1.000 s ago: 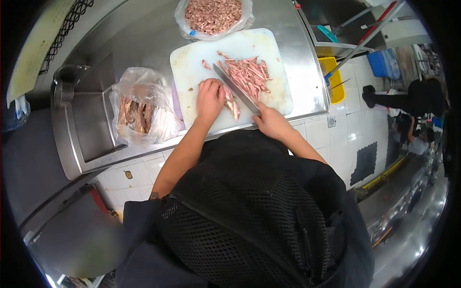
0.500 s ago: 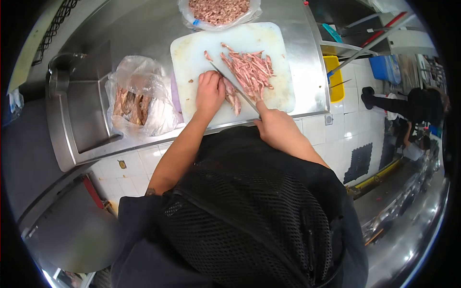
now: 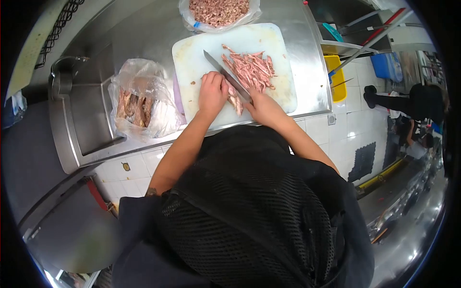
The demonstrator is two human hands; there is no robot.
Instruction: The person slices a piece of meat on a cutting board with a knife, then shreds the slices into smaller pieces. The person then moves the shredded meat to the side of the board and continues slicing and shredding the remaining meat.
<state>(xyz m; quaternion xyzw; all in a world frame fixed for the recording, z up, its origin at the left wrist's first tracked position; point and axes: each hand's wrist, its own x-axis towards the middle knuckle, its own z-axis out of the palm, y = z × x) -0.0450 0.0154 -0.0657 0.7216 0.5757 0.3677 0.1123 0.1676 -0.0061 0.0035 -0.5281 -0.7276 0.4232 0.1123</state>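
Note:
My right hand (image 3: 266, 108) grips the handle of a kitchen knife (image 3: 224, 72), whose blade slants across the white cutting board (image 3: 189, 53) with its tip pointing away to the left. Fingers curled, my left hand (image 3: 212, 93) presses on a piece of meat (image 3: 235, 102) beside the blade. Part of that meat is hidden under the fingers and the knife. To the right of the blade lies a pile of thin meat strips (image 3: 252, 71). A small scrap sits on the board left of my left hand.
A clear plastic bag (image 3: 161, 108) with larger meat pieces lies left of the board, near a steel sink (image 3: 89, 117). Behind the board is a plastic-lined container of diced meat (image 3: 218, 12). A yellow bin (image 3: 337, 79) stands right of the steel counter (image 3: 307, 72). Other people are farther right.
My right hand and the knife have moved forward and slightly left, away from my body. The small strip by the blade tip no longer shows. My left hand stays on the meat.

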